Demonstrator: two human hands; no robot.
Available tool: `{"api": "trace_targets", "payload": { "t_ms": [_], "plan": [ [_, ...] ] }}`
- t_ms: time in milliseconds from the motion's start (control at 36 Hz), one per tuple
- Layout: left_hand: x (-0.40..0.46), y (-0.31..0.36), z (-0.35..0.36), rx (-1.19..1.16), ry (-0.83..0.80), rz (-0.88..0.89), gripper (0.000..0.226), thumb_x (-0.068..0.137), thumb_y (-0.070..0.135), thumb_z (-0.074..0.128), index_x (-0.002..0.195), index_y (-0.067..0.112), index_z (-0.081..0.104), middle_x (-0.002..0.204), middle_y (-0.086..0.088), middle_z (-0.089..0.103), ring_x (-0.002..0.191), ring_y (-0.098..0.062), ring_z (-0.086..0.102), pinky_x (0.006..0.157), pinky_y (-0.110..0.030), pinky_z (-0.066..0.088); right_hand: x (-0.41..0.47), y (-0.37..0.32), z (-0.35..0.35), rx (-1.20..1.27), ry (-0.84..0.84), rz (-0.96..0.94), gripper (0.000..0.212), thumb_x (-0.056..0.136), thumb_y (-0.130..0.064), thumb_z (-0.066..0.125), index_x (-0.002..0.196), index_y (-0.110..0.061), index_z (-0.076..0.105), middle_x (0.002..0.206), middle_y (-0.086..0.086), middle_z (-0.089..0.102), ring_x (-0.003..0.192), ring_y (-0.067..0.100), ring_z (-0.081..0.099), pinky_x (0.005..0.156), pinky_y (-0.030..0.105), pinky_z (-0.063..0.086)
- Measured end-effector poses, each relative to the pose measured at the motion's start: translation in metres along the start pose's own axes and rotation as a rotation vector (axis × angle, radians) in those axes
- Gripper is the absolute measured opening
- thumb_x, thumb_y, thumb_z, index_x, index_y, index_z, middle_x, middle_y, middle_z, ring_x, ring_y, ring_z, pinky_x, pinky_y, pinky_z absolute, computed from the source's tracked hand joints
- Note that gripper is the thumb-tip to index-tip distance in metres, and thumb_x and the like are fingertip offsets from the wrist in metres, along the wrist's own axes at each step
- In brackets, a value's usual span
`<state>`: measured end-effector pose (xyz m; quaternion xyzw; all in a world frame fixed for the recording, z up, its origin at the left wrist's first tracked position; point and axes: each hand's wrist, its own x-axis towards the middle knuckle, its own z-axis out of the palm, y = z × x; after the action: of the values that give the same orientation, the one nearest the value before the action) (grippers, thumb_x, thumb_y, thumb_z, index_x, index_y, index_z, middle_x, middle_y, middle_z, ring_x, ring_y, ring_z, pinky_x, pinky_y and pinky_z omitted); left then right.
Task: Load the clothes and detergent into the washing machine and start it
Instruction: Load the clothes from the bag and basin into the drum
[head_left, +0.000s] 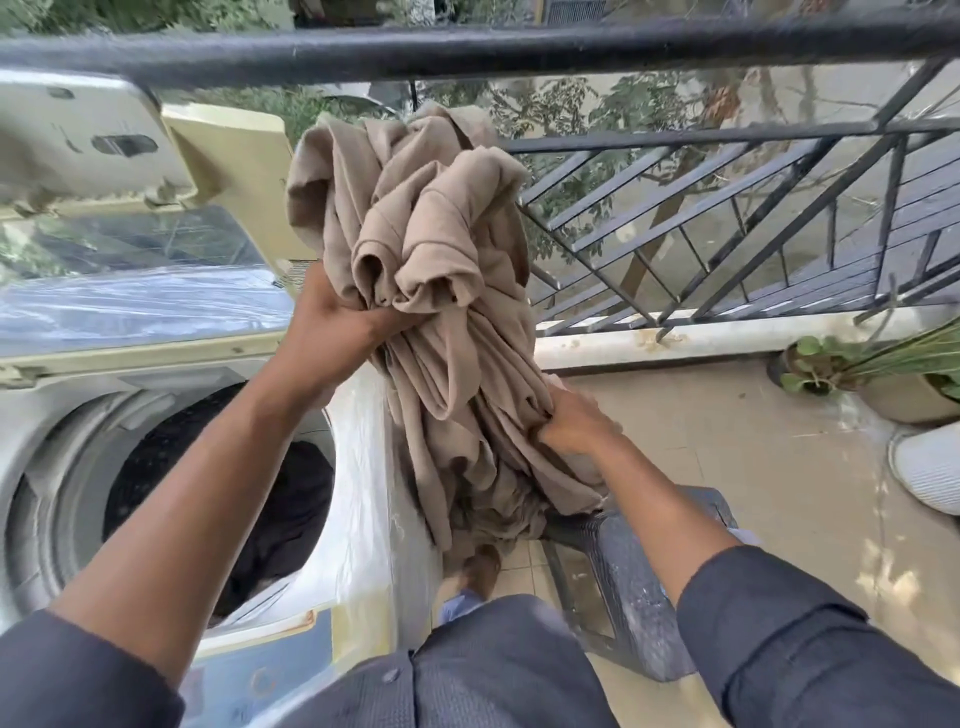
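A bunched beige garment is held above the laundry basket, beside the open top-load washing machine; it is clenched by left hand and right hand; dark clothes are already loaded in the drum; detergent and start remain outstanding.

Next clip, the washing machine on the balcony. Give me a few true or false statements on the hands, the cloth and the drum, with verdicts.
1. Both hands grip the bunched beige cloth. True: left hand, right hand.
2. The top-loading washing machine has its lid shut. False: the lid is raised.
3. The drum is empty. False: dark fabric lies inside.
4. A black metal railing stands behind the cloth. True.
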<state>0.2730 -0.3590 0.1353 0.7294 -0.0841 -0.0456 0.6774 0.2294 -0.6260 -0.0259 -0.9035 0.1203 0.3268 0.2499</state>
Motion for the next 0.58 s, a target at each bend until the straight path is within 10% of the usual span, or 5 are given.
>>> {"api": "trace_targets", "payload": {
  "t_ms": [333,444,583],
  "plan": [
    [-0.009,-0.028,-0.007,0.380,0.025,-0.103,0.032,0.081,0.040,0.093,0.109,0.035,0.079,0.105,0.019,0.080,0.104,0.006,0.073,0.083,-0.019,0.059,-0.019,-0.017,-0.044,0.439,0.415,0.002,0.025,0.078,-0.030,0.045,0.075,-0.015,0.065,0.089,0.016,0.074,0.087,0.041,0.070,0.071,0.039,0.056],
    [-0.013,-0.038,0.007,0.485,0.037,-0.158,0.046,0.082,0.051,0.087,0.121,0.028,0.078,0.117,0.007,0.079,0.116,-0.012,0.071,0.098,-0.044,0.060,-0.040,-0.043,-0.080,0.592,0.483,-0.143,0.019,0.071,-0.022,0.043,0.068,-0.021,0.062,0.056,-0.011,0.058,0.062,0.018,0.061,0.061,0.034,0.051],
    [-0.017,-0.033,0.025,0.256,-0.264,-0.241,0.037,0.079,0.037,0.094,0.107,0.051,0.075,0.109,0.026,0.078,0.106,0.009,0.072,0.087,-0.011,0.058,-0.068,-0.088,-0.111,0.688,0.515,-0.324,0.035,0.075,-0.024,0.045,0.089,-0.003,0.070,0.091,0.022,0.076,0.080,0.040,0.070,0.065,0.052,0.054]
  ]
}}
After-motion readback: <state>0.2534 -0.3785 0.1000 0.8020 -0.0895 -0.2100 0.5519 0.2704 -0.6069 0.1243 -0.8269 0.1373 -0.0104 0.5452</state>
